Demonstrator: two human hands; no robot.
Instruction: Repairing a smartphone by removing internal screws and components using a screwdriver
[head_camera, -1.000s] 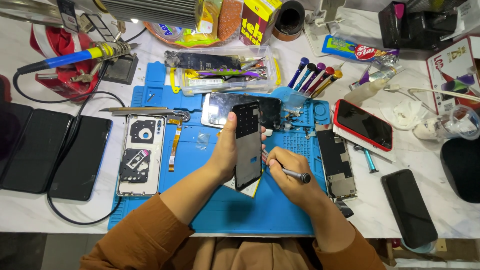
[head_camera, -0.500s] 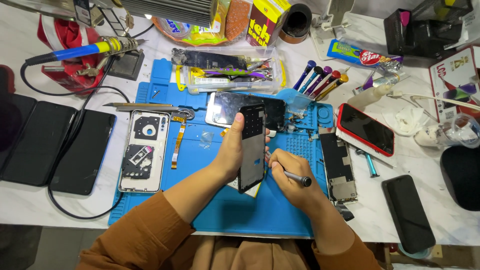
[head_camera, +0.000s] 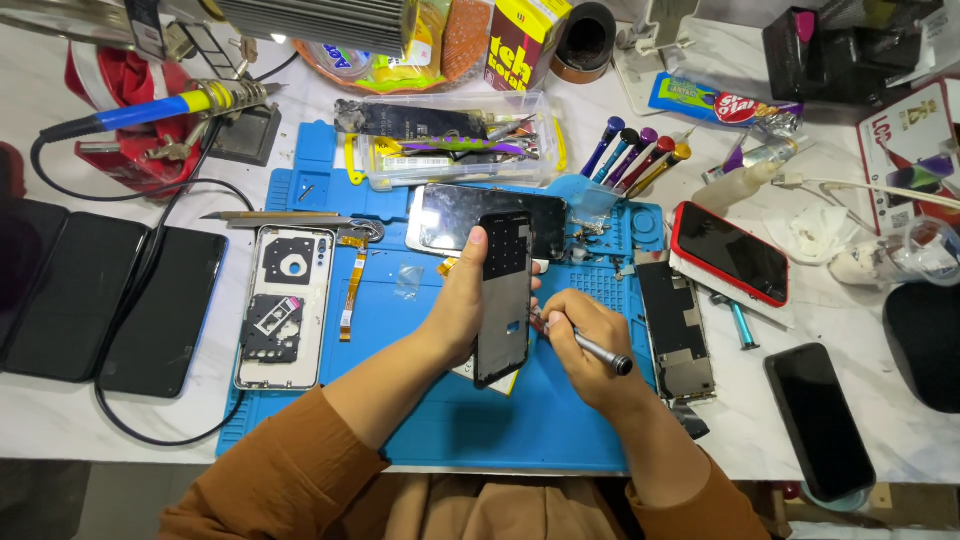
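Two hands: phone frame (head_camera: 503, 298), screwdriver (head_camera: 590, 347).

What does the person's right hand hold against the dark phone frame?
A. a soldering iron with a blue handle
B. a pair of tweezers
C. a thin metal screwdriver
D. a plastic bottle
C: the right hand grips a thin metal screwdriver, its tip at the edge of the dark phone frame that the left hand holds upright over the blue mat.

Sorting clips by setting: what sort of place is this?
Most likely a phone repair bench: an opened phone on a blue work mat, a soldering iron, and the left hand holding a phone frame.
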